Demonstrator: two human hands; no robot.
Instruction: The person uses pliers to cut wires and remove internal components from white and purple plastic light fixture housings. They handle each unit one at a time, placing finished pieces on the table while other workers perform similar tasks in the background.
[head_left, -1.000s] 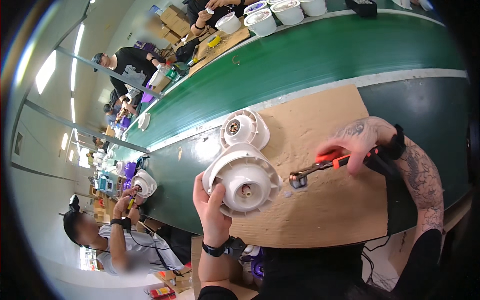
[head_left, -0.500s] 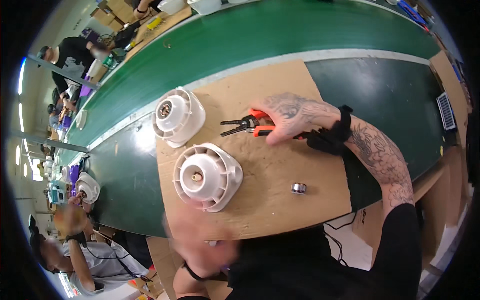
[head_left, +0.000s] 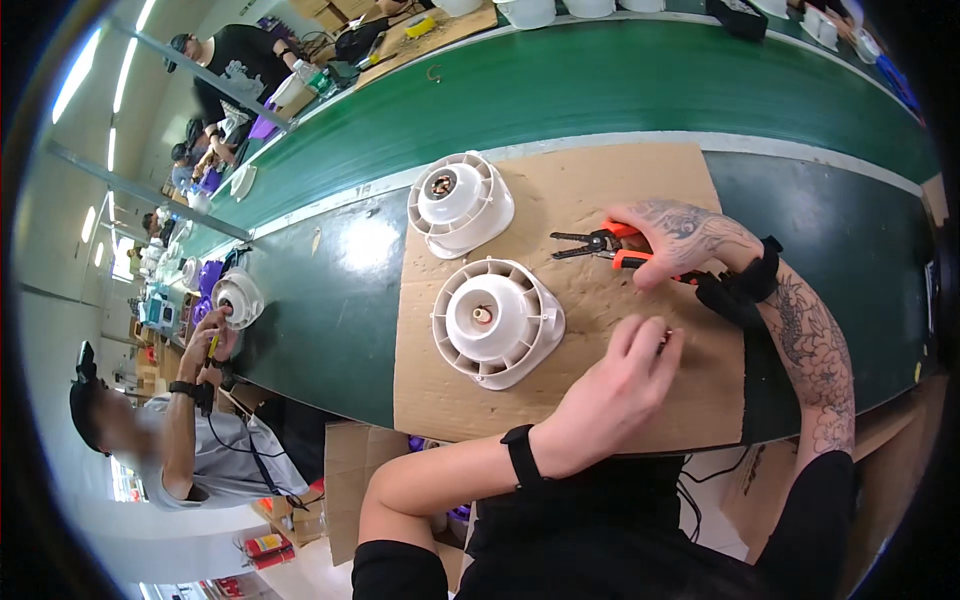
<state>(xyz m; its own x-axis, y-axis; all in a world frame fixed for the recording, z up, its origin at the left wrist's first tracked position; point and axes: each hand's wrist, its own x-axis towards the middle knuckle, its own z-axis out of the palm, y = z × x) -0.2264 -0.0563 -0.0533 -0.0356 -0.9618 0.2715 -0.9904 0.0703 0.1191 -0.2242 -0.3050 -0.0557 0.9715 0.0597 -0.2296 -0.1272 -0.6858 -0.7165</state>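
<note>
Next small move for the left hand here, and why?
Probably pinch up the small part: the left hand has its fingertips down on the cardboard mat right of the near white housing, while the right hand holds the orange-handled pliers.

Two white round fan housings lie on the cardboard sheet: one near its far left corner, the other near the middle of its left edge. A third white housing sits at the surface's near edge, in front of a co-worker. One pair of orange-handled pliers lies on the cardboard under the right hand. Two hands of the wearer show, the left hand toward the sheet's near edge. Several white tubs stand along the surface's far edge; their number cannot be told.
</note>
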